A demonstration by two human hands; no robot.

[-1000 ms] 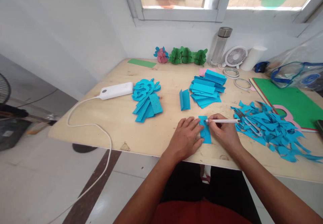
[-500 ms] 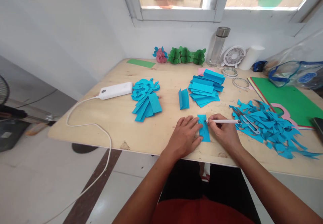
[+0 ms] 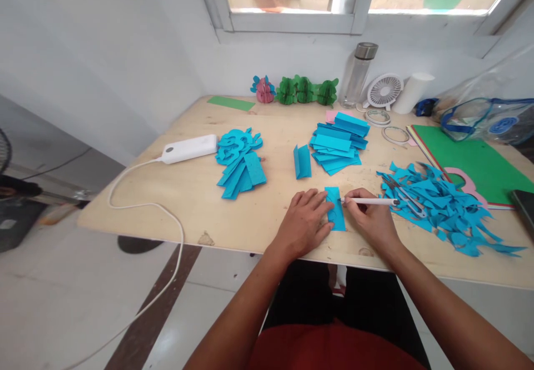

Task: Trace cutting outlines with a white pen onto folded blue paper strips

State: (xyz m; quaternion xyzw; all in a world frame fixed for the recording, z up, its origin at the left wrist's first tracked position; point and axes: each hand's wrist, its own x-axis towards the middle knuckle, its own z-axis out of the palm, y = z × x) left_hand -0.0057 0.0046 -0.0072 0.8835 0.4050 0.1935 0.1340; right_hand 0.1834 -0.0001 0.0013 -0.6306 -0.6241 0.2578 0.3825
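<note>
A small blue paper strip (image 3: pixel 338 222) with drawn curved lines lies near the table's front edge. My left hand (image 3: pixel 304 222) rests flat with fingers spread, its fingertips on the strip's left side. In my right hand (image 3: pixel 369 217) is a white pen (image 3: pixel 371 201), its tip touching the strip's right part. Beyond them stands a folded blue paper (image 3: pixel 302 162), with a stack of folded blue papers (image 3: pixel 334 143) behind it to the right. Blue cut-out shapes (image 3: pixel 233 144) and folded pieces (image 3: pixel 244 175) lie to the left.
Blue scraps (image 3: pixel 454 208) with scissors (image 3: pixel 411 200) on them lie at right, beside green sheets (image 3: pixel 471 158). A white power bank (image 3: pixel 189 148) with a cable sits at left. A bottle (image 3: pixel 357 78), small fan (image 3: pixel 384 90) and tape rolls (image 3: pixel 395 135) stand or lie behind.
The pen tip has shifted very slightly on the blue strip. The whole view has moved a little; both hands keep nearly the same pose.
</note>
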